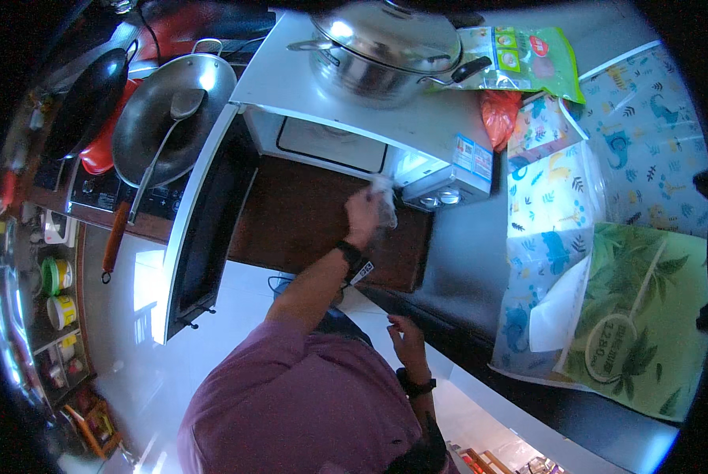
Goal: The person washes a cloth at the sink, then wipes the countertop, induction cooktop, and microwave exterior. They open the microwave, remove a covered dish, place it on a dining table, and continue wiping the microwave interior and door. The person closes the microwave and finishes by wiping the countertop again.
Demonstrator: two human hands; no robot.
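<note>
My left hand [363, 214] grips a crumpled white cloth or tissue [384, 202], blurred, at the front right corner of a white microwave oven [354, 127]. The oven door [206, 219] stands wide open to the left, showing its dark inner side. Inside the lit cavity, a pale wall with a dark outlined panel is visible. Two round knobs [439, 198] sit on the control panel beside the cloth. My right hand [408, 342] hangs in front of my body near the counter edge, fingers loosely bent and apart, holding nothing. Each wrist has a dark band.
A lidded steel pot [383, 53] stands on the microwave. Near it are a green plastic packet [531, 59] and a red plastic bag [499, 118]. A wok [203, 136] with a spatula sits on the cooktop, left of the door. Patterned covers [543, 219] lie at right.
</note>
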